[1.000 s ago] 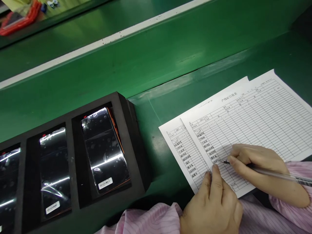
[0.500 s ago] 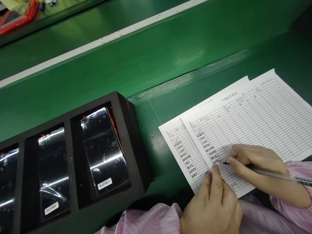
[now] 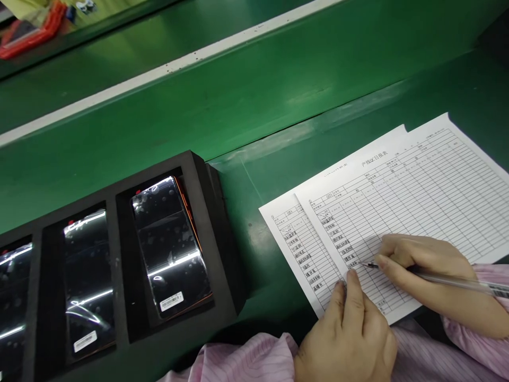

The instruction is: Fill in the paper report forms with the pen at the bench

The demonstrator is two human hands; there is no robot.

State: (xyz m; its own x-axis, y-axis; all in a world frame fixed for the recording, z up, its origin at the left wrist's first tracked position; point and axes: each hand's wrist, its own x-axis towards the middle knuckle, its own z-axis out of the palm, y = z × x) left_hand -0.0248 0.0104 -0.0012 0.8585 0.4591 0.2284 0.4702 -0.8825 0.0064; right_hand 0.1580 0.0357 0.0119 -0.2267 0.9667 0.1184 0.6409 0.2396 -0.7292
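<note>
In my right hand (image 3: 425, 265) I hold a clear-barrelled pen (image 3: 449, 278), its tip at the left column of a printed form (image 3: 413, 201) with handwritten entries. My left hand (image 3: 350, 334) rests on the lower left part of this sheet, the two visible fingers stretched out and pressing on the paper; its thumb is hidden. A second printed sheet (image 3: 294, 241) lies partly under the first, with handwriting down its left column too.
On the left a black foam tray (image 3: 121, 270) holds several phones, among them a dark phone (image 3: 170, 239) with an orange edge and a white label, leaning in its slot. A green raised panel (image 3: 238, 101) runs behind the table. A red object (image 3: 35, 37) is at the top left.
The pen and my right hand have shifted very slightly to the right. My left hand, the sheets and the phones stay in place.
</note>
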